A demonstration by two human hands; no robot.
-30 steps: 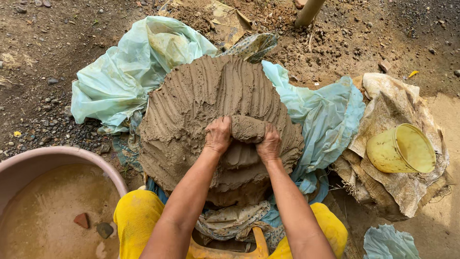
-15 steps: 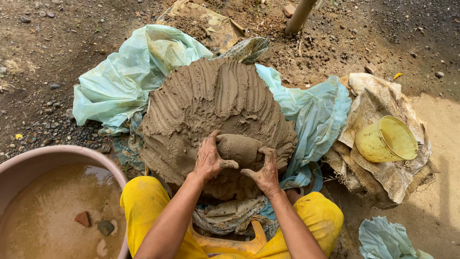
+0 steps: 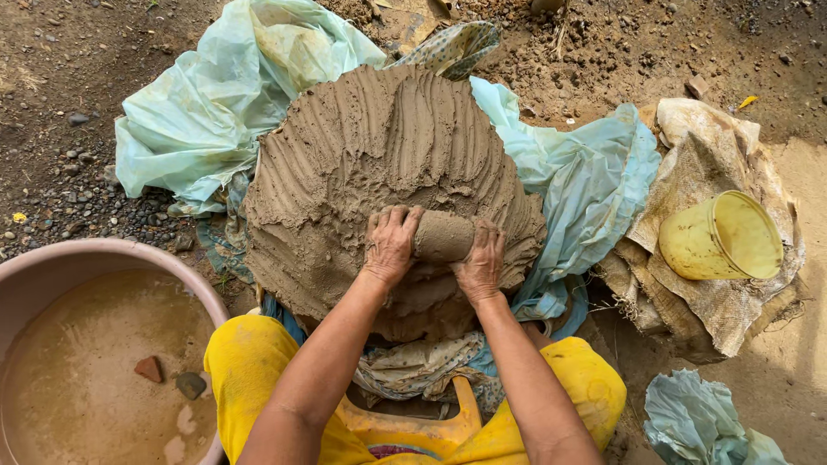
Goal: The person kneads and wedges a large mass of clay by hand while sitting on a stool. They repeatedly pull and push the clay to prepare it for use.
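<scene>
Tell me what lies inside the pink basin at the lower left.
The pink basin holds muddy brown water. A reddish stone, a grey stone and some pale pieces show through it. The murk hides the rest of the bottom.

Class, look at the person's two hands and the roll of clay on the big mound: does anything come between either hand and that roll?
Nothing visible does. The left hand and right hand both press directly on the clay roll, one at each end, atop the clay mound.
</scene>
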